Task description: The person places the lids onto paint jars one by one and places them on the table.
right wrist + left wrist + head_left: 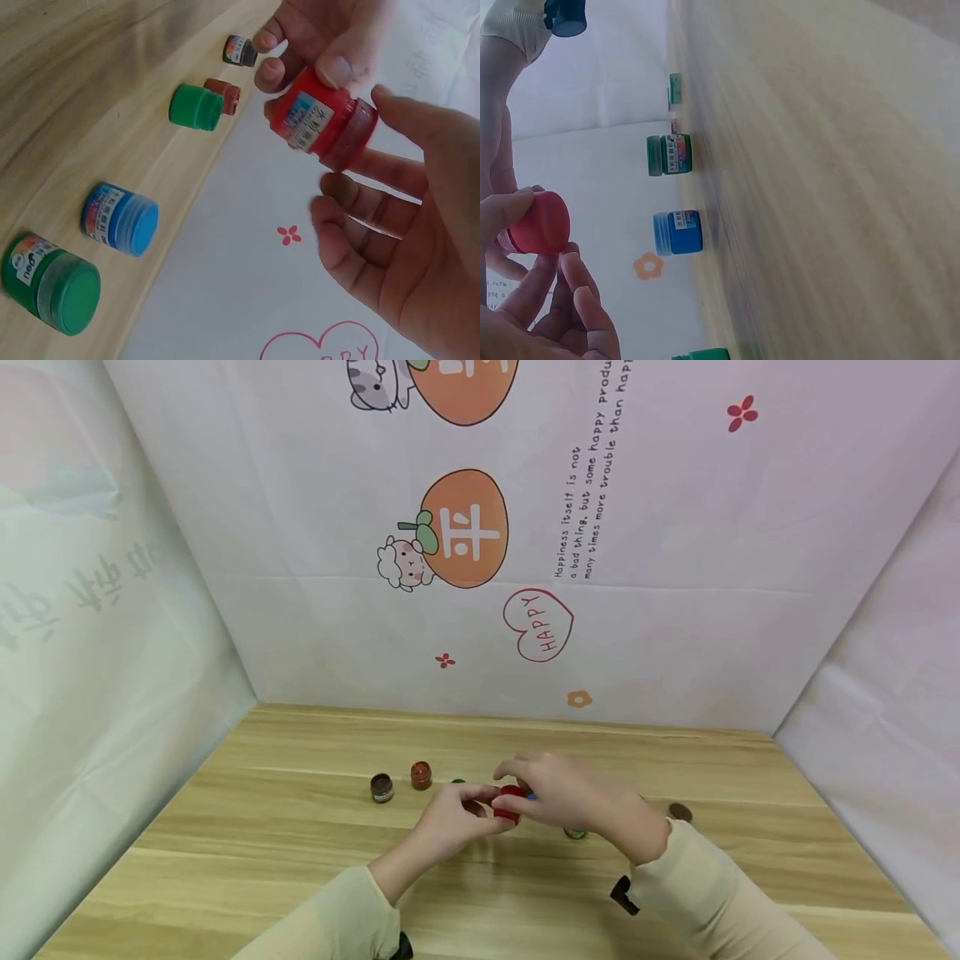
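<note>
Above the tabletop, both hands meet at a small red paint jar. My left hand holds the jar's body between thumb and fingers. At the other end, my right hand has its thumb and index finger on the red lid, pinching its edge; its other fingers are loosely bent. In the right wrist view the jar is tilted, with its label showing and the lid on it. A blue paint jar and a dark green paint jar stand on the table below the hands.
A green jar stands near the left hand. Farther left on the wood-grain table are an uncovered orange-brown jar and an uncovered dark brown jar. A brown disc lies beyond the right forearm. Printed cloth walls enclose the table.
</note>
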`<state>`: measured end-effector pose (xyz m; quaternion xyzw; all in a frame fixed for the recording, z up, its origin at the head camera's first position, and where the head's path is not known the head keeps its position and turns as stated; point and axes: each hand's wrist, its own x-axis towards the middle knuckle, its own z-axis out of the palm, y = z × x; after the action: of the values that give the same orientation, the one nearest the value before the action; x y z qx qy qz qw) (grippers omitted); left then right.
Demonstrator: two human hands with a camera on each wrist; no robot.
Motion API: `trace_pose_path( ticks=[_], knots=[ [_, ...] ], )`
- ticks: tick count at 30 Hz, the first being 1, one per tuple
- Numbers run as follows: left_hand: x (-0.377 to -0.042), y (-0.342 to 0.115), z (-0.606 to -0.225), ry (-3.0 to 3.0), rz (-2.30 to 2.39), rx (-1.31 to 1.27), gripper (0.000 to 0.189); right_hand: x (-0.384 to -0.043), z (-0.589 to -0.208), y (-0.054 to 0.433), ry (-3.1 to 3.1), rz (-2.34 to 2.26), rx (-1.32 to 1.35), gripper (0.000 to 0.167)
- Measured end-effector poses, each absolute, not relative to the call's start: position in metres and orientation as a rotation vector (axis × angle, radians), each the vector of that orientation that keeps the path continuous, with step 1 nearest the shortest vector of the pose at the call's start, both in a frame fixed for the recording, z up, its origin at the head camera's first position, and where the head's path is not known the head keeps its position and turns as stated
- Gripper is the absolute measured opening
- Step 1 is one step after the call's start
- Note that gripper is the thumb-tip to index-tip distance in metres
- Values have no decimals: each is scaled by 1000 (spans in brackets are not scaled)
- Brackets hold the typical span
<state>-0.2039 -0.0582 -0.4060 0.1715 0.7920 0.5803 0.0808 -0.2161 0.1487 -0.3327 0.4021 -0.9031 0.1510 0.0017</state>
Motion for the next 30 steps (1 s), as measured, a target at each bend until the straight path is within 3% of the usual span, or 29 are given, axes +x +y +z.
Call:
trace_pose_path(
  ticks=[11, 24, 30],
  knots=[
    [-206, -60, -409, 2378, 1740, 519, 35, -222, -324, 158, -2678, 635, 1643, 25],
    [-203, -57, -408, 2345, 1762, 521, 37, -217, -328, 153, -2779, 632, 1396, 13],
    [-204, -56, -406, 2337, 1762, 528, 34, -215, -331, 152, -2771, 572, 1330, 19]
  ],
)
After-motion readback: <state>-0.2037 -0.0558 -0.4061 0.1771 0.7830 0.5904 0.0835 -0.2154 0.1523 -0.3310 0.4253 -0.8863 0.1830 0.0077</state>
